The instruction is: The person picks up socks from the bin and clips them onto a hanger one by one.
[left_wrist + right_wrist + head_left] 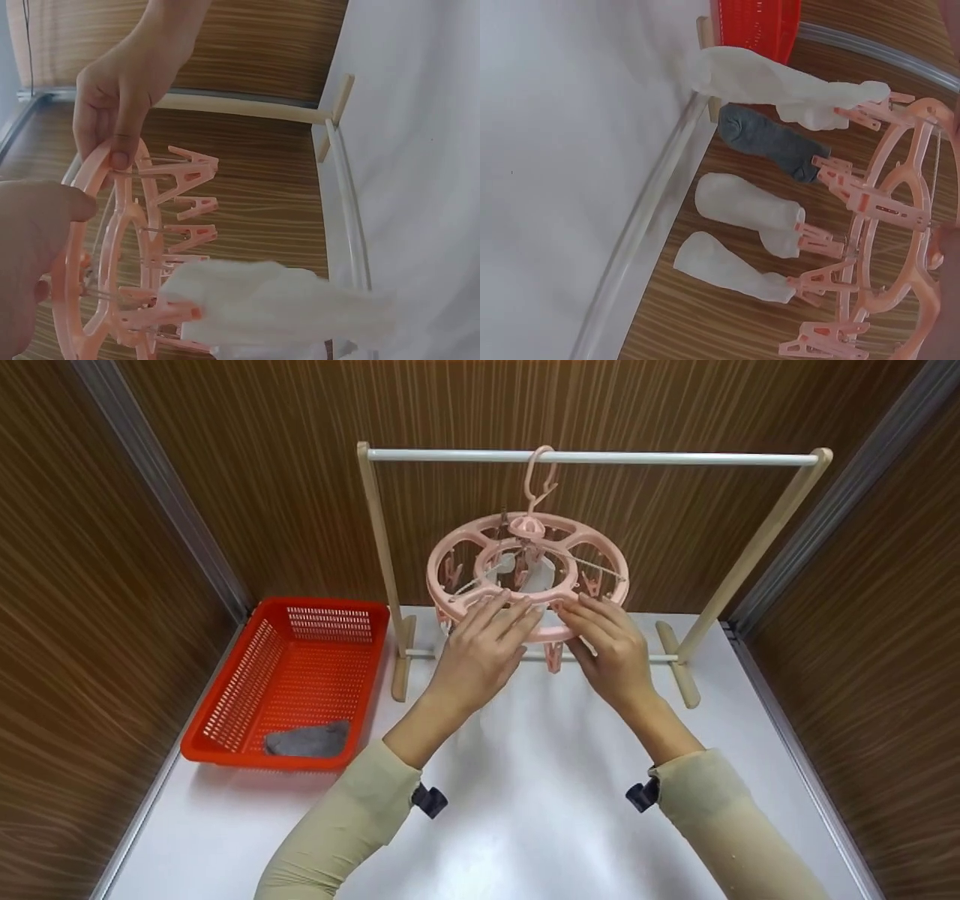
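A round pink clip hanger (442, 559) hangs by its hook from a white rail. My left hand (484, 652) holds the near rim left of centre, and my right hand (615, 649) grips it further right. In the left wrist view, the right thumb (124, 146) presses under the rim, with fingers behind. Pink clothespins (874, 206) dangle below the ring. Several socks hang from them in the right wrist view, among them a grey sock (772, 142) and a long white sock (772, 79).
A red basket (195, 735) stands on the white table to the left, with a grey sock (307, 740) lying in it. The drying stand has wooden legs (750, 555) and a white top rail (675, 458). Wood-grain panels surround the table.
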`<action>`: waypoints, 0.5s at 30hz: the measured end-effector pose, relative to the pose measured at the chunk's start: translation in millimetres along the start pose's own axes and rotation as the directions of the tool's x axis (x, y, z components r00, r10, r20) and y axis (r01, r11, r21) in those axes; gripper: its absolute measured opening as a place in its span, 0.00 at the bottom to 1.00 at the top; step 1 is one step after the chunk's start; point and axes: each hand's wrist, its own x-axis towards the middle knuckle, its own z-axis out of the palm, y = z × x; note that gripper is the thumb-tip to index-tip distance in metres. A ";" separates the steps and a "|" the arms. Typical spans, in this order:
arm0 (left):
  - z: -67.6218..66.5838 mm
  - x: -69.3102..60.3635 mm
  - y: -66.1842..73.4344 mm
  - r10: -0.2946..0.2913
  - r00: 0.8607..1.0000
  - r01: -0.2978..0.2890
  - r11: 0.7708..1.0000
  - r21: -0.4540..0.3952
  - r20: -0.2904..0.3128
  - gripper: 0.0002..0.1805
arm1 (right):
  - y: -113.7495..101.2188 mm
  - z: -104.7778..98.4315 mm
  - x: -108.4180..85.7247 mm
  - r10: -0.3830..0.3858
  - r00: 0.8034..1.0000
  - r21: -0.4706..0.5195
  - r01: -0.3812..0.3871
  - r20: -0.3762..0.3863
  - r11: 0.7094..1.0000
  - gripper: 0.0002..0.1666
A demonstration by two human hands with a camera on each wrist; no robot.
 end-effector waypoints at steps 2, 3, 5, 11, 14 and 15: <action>0.8 0.1 -0.4 0.005 1.000 -0.006 1.000 0.024 0.008 0.24 | -3.1 3.0 -1.0 0.010 1.000 0.001 -0.010 -0.002 1.000 0.19; 1.4 0.0 -0.8 0.008 1.000 -0.009 0.999 0.032 0.013 0.24 | -4.5 4.2 -1.4 0.014 1.000 0.001 -0.014 -0.004 1.000 0.19; 2.0 -0.1 -1.6 0.011 1.000 -0.012 0.999 0.051 0.023 0.25 | -7.0 6.4 -2.2 0.023 1.000 0.002 -0.023 -0.006 1.000 0.19; 2.0 -0.9 -4.3 -0.007 0.997 -0.002 0.993 0.122 0.075 0.30 | -13.0 11.3 -3.9 0.034 0.999 0.011 -0.033 -0.011 0.999 0.21; 2.7 -2.5 -5.9 -0.015 0.995 -0.001 0.986 0.164 0.095 0.31 | -15.5 12.2 -4.6 0.031 0.999 0.009 -0.032 0.006 0.999 0.20; 2.9 -3.1 -6.3 -0.015 0.995 -0.002 0.985 0.173 0.098 0.30 | -16.1 12.3 -4.7 0.028 0.999 0.005 -0.028 0.015 1.000 0.20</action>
